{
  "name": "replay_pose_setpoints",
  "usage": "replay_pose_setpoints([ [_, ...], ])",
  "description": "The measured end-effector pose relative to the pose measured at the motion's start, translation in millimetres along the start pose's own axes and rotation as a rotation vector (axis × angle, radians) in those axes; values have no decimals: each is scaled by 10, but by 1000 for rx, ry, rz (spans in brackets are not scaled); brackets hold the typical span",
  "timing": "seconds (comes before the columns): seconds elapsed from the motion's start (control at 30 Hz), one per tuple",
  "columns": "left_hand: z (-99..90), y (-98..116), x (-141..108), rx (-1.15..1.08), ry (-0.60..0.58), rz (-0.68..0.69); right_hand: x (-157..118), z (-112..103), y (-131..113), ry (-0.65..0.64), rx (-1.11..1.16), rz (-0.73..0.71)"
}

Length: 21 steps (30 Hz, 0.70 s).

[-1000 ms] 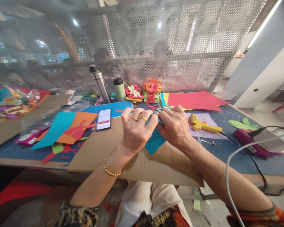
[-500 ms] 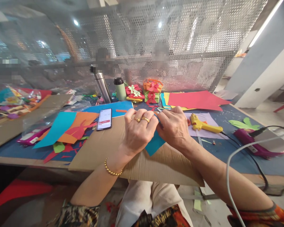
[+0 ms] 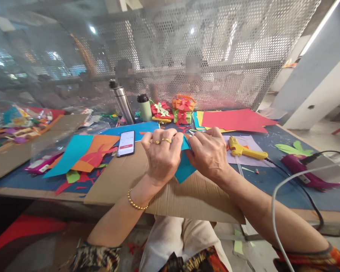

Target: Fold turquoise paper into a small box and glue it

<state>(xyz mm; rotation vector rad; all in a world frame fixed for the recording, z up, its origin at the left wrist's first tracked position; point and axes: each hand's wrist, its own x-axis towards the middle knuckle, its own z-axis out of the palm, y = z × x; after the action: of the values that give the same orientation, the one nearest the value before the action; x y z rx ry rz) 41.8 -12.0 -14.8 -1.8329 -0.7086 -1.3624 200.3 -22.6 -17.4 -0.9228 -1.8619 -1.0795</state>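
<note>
One blue sheet is pinched, centre frame, by left hand and right hand, over cardboard!

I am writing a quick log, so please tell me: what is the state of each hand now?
Left hand: closed, holding the blue paper.
Right hand: closed, also holding the blue paper; anything else inside is hidden.

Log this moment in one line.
left hand: holding bent blue paper piece; right hand: holding same piece; below: flat brown cardboard sheet; nearby: pistol-shaped yellow glue gun
</note>
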Motion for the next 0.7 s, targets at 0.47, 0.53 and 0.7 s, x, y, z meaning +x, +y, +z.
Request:
replay_pose_setpoints([
  [0.47, 10, 0, -30, 3, 0, -46, -2, -1, -27, 16, 3, -4],
  [0.53, 13, 1, -26, -1, -5, -50, -1, -2, -25, 15, 1, -7],
  [0.7, 8, 9, -24, 6, -28, -71, -8, 3, -29, 11, -10, -18],
])
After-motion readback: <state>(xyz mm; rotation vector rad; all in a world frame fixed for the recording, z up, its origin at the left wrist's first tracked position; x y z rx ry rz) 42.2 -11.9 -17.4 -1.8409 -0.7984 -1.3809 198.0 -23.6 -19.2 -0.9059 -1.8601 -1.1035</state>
